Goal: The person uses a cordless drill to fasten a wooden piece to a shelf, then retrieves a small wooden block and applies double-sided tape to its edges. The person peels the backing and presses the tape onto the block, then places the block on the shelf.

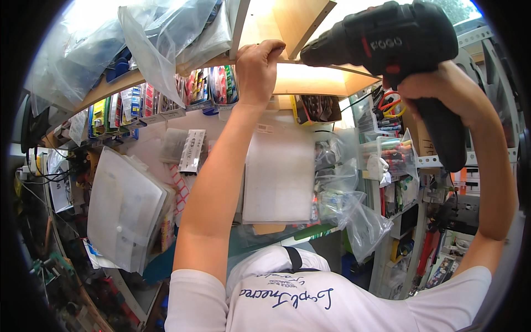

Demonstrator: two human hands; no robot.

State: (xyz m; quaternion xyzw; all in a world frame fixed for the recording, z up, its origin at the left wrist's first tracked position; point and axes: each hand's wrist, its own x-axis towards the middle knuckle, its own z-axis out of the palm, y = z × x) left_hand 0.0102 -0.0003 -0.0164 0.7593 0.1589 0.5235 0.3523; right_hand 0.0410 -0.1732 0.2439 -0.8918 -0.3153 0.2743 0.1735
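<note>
Clear bin [407,167] of slim reddish items right of centre, yellow-edged box [300,112] upper centre, dark contents too shadowed to name, plastic bag [146,41] overhanging wooden shelf [217,62] upper left, left hand [259,63] fingers curled at shelf edge, any hold unclear, right hand [437,88] wrapped round black drill [387,44] upper right.

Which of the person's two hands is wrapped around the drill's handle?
The right hand, raised at the picture's upper right, grips the black drill by its handle. The left hand is up at the wooden shelf instead.
</note>
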